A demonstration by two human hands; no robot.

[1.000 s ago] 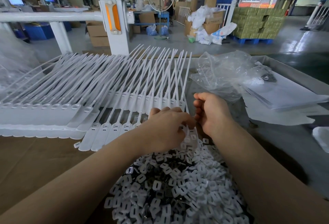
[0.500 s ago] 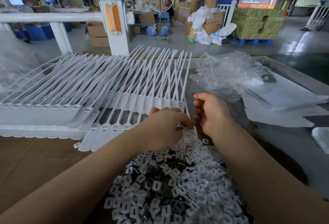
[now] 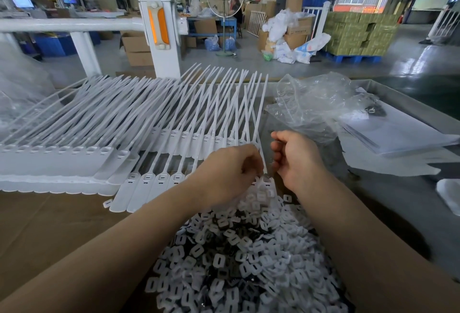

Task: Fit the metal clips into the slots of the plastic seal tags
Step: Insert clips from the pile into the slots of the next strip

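Seal tags (image 3: 104,138): white, laid in overlapping rows over the counter's left and far-middle part, tails fanning toward the far edge.
Left hand (image 3: 229,173): fingers curled, pinching the head of one seal tag (image 3: 263,183) at mid-counter.
Clips (image 3: 249,263): loose heap along the near edge, below both hands.
Right hand (image 3: 296,160): fingers curled beside the left; whether it holds anything cannot be told.
Plastic bag (image 3: 313,106): clear, crumpled, toward the far right corner.

Both forearms are bare right up to the frame's lower edge, no sleeves showing. The left hand (image 3: 224,173) and right hand (image 3: 297,160) wear no gloves, rings or watch.
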